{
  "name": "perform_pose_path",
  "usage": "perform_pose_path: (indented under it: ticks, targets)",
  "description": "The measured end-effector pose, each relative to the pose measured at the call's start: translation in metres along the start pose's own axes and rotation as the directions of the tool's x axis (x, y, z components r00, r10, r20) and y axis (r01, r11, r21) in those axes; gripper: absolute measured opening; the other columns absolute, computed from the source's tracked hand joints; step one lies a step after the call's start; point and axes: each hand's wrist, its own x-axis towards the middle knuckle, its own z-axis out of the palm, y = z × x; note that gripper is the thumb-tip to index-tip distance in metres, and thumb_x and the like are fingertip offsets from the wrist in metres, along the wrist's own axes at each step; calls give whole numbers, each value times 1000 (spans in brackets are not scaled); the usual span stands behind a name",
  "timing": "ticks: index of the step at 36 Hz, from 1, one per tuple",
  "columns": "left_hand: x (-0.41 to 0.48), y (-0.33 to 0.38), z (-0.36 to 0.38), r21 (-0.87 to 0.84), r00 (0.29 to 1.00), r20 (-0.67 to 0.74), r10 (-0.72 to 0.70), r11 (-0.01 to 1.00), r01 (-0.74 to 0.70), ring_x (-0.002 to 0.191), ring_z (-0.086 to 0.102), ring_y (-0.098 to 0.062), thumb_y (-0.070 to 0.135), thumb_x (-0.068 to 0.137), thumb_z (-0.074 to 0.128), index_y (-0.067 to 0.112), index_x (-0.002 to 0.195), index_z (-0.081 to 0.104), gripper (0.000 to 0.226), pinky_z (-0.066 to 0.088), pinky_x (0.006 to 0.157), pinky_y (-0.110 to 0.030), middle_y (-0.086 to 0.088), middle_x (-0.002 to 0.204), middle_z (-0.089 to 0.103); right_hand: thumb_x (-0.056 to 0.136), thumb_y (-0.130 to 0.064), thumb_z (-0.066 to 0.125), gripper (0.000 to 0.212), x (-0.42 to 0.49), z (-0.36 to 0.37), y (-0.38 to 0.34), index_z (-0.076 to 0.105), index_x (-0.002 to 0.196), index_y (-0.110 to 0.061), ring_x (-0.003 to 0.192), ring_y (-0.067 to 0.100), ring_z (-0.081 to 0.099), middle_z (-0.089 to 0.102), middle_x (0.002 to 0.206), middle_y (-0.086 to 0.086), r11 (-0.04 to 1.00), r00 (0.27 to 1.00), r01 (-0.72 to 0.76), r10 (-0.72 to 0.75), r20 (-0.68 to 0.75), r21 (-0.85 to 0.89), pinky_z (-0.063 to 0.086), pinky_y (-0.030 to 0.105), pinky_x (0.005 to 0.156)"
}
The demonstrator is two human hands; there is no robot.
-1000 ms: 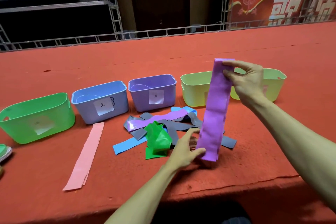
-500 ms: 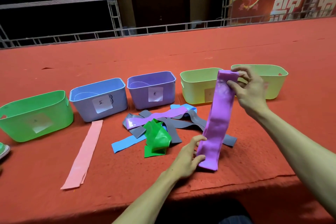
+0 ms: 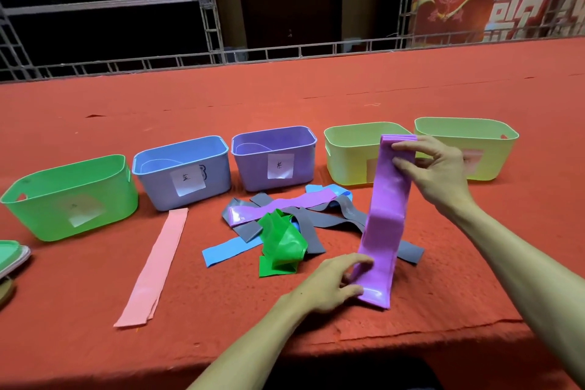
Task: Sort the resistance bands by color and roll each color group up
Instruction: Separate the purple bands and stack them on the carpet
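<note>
Held upright, near-vertical: purple band (image 3: 384,222). R hand (image 3: 440,174) fingers pinch top end, in front of yellow bin (image 3: 348,152). L hand (image 3: 329,286) fingers pinch low end, down at table (image 3: 459,288). Top edge looks layered, poss. >1 band. Mixed pile (image 3: 304,218) (grey, blue, green, purple) just left; pink band (image 3: 156,266) flat by blue bin (image 3: 158,177).

Bin row (image 3: 253,168) walled off the back, with narrow gaps between bins. Pile (image 3: 285,225) blocked the middle just in front. Purple band (image 3: 384,222) stood tilted right of the pile, left hand (image 3: 329,285) gripping the bottom, right hand (image 3: 440,168) the top. Pink band (image 3: 158,260) lay flat at left. Carpet (image 3: 316,98) was open behind the bins and between pink band and pile.
</note>
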Motion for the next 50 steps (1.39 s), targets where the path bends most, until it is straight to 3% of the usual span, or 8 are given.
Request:
perform_pose_path:
  ticks: [4, 9, 17, 21, 30, 40, 44, 50]
  targets:
    - [-2, -8, -32, 130, 998, 30, 55, 990, -59, 114, 55, -19, 14, 86, 65, 8, 115, 65, 29, 46, 95, -26, -12, 130, 51, 77, 6, 72, 35, -2, 7, -1, 69, 103, -18, 88, -7, 59, 63, 104, 6, 1000, 1000, 24, -24, 19, -1, 53, 13, 72]
    - [-7, -35, -107, 167, 969, -187, -162, 967, 194, 92, 63, -22, 15, 83, 62, 6, 96, 69, 16, 51, 82, -33, -9, 104, 65, 77, 9, 71, 36, -3, 16, 2, 69, 101, -17, 87, -10, 58, 63, 101, 4, 999, 998, 34, -35, 43, 25, 52, 12, 72]
    - [-16, -105, -190, 388, 810, -268, -522, 711, 586, 100, 63, -27, 15, 91, 57, 9, 101, 72, 19, 42, 78, -28, -10, 106, 70, 75, 9, 73, 43, -6, 22, 12, 71, 96, -28, 91, -8, 59, 64, 96, -32, 999, 996, 10, -14, 85, 46, 51, 13, 72]
    - [-13, -122, -191, 408, 736, -224, -639, 625, 666, 101, 61, -28, 23, 92, 56, 17, 107, 70, 21, 42, 77, -27, -10, 112, 67, 74, 9, 74, 63, -6, 24, 12, 70, 88, -53, 90, -7, 61, 64, 98, -32, 998, 995, 7, -13, 95, 65, 51, 13, 72]
    - [-6, -133, -179, 276, 634, -311, -708, 571, 774, 110, 60, -28, 25, 92, 58, 18, 109, 69, 22, 44, 86, -28, -11, 121, 66, 74, 10, 74, 63, -4, 19, 16, 70, 89, -52, 91, -1, 62, 66, 99, -27, 996, 993, 20, -30, 112, 84, 54, 22, 76]
    - [-2, -126, -175, 74, 569, -564, -598, 650, 757, 90, 65, -29, 9, 81, 73, 2, 83, 73, 7, 43, 75, -29, -15, 91, 71, 72, 11, 74, 63, -6, 18, 10, 72, 87, -50, 89, -3, 63, 68, 98, -22, 994, 993, 17, -29, 117, 106, 51, 13, 74]
    - [-2, -116, -177, -18, 549, -652, -523, 734, 678, 69, 57, -21, 0, 78, 74, 4, 78, 70, 5, 36, 58, -17, -13, 80, 68, 72, 14, 73, 47, -6, 15, 8, 76, 89, -30, 85, -4, 64, 67, 95, -28, 993, 989, 2, -19, 145, 116, 50, 12, 73]
    - [11, -92, -201, 53, 583, -738, -340, 832, 552, 78, 63, -28, -5, 74, 70, 9, 80, 72, 15, 49, 76, -32, -14, 84, 67, 75, 15, 70, 38, -2, 6, -5, 73, 90, -20, 79, -3, 63, 69, 88, -22, 991, 987, 18, -38, 156, 131, 49, 11, 71]
